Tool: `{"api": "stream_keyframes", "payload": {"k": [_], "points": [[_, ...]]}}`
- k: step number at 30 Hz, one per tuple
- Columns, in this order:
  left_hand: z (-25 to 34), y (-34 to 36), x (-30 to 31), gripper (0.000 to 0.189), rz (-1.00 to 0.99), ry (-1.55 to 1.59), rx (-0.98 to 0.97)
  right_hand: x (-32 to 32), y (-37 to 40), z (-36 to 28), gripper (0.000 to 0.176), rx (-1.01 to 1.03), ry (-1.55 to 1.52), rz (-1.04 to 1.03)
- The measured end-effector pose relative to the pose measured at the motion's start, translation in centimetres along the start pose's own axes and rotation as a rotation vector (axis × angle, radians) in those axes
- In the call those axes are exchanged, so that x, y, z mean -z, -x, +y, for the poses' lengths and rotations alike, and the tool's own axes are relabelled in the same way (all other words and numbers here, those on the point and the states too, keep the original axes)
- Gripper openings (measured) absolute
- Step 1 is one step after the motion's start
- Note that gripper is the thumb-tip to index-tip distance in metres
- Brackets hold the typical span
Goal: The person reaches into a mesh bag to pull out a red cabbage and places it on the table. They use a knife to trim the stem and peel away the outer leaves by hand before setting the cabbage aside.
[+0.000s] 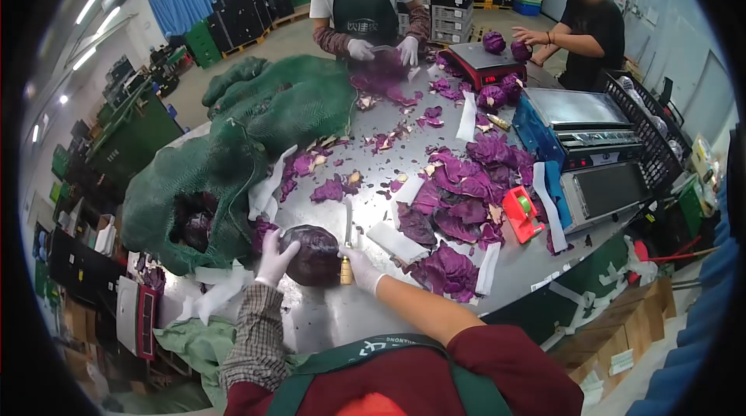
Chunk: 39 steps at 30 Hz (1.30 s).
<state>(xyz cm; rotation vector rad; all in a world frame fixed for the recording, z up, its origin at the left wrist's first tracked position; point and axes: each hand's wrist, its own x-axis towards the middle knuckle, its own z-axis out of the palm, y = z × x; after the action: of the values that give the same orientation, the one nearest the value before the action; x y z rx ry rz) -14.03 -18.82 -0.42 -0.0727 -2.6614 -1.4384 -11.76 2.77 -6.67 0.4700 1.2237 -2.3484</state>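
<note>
A dark red cabbage (314,257) rests on the metal table in front of me. My left hand (272,262), in a white glove, grips its left side, with the thumb over the top. My right hand (362,270), also gloved, is closed round a knife (346,267) just right of the cabbage. The knife has a pale wooden handle, and its blade points away from me. Left of my left hand lies a green mesh sack (194,190) with red cabbages (197,231) showing through its opening.
Loose purple leaves (451,272) and white foam strips (398,242) cover the right side. A red tape dispenser (523,214), a wrapping machine (579,128) and a scale (483,66) stand beyond. A gloved co-worker (364,15) stands opposite; another person (590,27) reaches toward cabbages on the scale.
</note>
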Motion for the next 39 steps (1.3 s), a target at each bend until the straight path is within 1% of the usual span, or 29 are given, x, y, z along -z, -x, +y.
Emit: {"api": "stream_keyframes", "payload": {"k": [1, 3, 4, 5, 6, 7, 9, 11, 13, 14, 15, 16, 17, 19, 20, 21, 23, 27, 28, 31, 34, 37, 39], "points": [[1.8, 0.4, -1.0, 0.056, -0.076, 0.399, 0.203, 0.0, 0.5, -0.3, 0.028, 0.031, -0.015, -0.012], [5.0, 1.6, -1.5, 0.058, -0.157, 0.441, 0.206, 0.7, 1.8, -1.9, 0.026, 0.047, 0.066, -0.015], [5.3, 2.4, -2.2, 0.058, -0.152, 0.415, 0.141, 1.3, 2.1, -2.8, 0.024, 0.059, 0.105, -0.014], [5.2, 3.7, -3.1, 0.058, -0.144, 0.391, 0.084, 2.6, 2.6, -3.3, 0.022, 0.258, 0.152, -0.079], [5.6, 5.0, -4.6, 0.058, -0.061, 0.271, 0.122, 3.2, 4.6, -4.8, 0.021, 0.271, 0.195, -0.078], [7.0, 6.2, -6.0, 0.061, -0.072, 0.398, 0.132, 3.5, 7.2, -7.1, 0.021, 0.273, 0.245, -0.078], [9.5, 8.4, -8.3, 0.067, -0.112, 0.623, 0.141, 5.2, 9.9, -9.4, 0.024, 0.358, 0.400, -0.118], [11.5, 10.0, -9.1, 0.078, -0.238, 0.345, 0.152, 5.7, 14.5, -12.7, 0.032, 0.283, 0.778, -0.037], [15.9, 10.6, -8.5, 0.094, -0.354, -0.061, 0.081, 10.8, 10.4, -7.8, 0.039, 0.472, 0.583, -0.184], [15.9, 10.4, -9.1, 0.100, -0.310, -0.261, -0.047, 11.0, 11.0, -8.1, 0.043, 0.438, 0.558, -0.231], [15.7, 10.4, -9.6, 0.107, -0.276, -0.464, -0.179, 11.3, 11.1, -8.1, 0.042, 0.409, 0.540, -0.222], [15.6, 10.2, -9.8, 0.108, -0.284, -0.494, -0.153, 11.5, 11.2, -8.1, 0.040, 0.381, 0.521, -0.213], [15.6, 9.7, -9.9, 0.109, -0.291, -0.524, -0.141, 11.3, 12.5, -9.2, 0.031, 0.326, 0.581, -0.119], [15.9, 9.3, -9.7, 0.113, -0.325, -0.537, -0.050, 13.0, 13.2, -9.5, 0.025, 0.706, 0.955, 0.051], [16.4, 9.3, -9.6, 0.114, -0.336, -0.547, -0.021, 13.5, 14.5, -10.1, 0.026, 0.517, 0.966, 0.034], [16.6, 9.2, -9.5, 0.115, -0.347, -0.558, 0.008, 13.4, 16.0, -10.9, 0.026, 0.459, 1.012, 0.014], [16.2, 9.3, -10.1, 0.115, -0.297, -0.556, -0.021, 13.1, 18.4, -11.7, 0.025, 0.341, 1.099, -0.029], [15.4, 9.2, -10.7, 0.115, -0.269, -0.463, 0.012, 13.1, 18.8, -10.9, 0.030, 0.253, 1.231, -0.079], [15.4, 9.1, -10.7, 0.115, -0.277, -0.464, 0.011, 13.0, 18.6, -10.8, 0.031, 0.261, 1.260, -0.087], [15.3, 8.8, -10.6, 0.115, -0.279, -0.493, -0.005, 11.7, 18.6, -11.6, 0.030, 0.280, 1.392, -0.087], [16.2, 8.6, -10.7, 0.114, -0.298, -0.528, 0.013, 11.1, 18.1, -12.0, 0.028, 0.317, 1.441, -0.082], [16.2, 8.1, -10.7, 0.113, -0.300, -0.545, 0.008, 10.7, 17.2, -12.4, 0.027, 0.282, 1.497, -0.087], [15.7, 7.9, -11.0, 0.113, -0.281, -0.548, -0.031, 10.4, 16.6, -12.6, 0.027, 0.208, 1.580, -0.096]]}}
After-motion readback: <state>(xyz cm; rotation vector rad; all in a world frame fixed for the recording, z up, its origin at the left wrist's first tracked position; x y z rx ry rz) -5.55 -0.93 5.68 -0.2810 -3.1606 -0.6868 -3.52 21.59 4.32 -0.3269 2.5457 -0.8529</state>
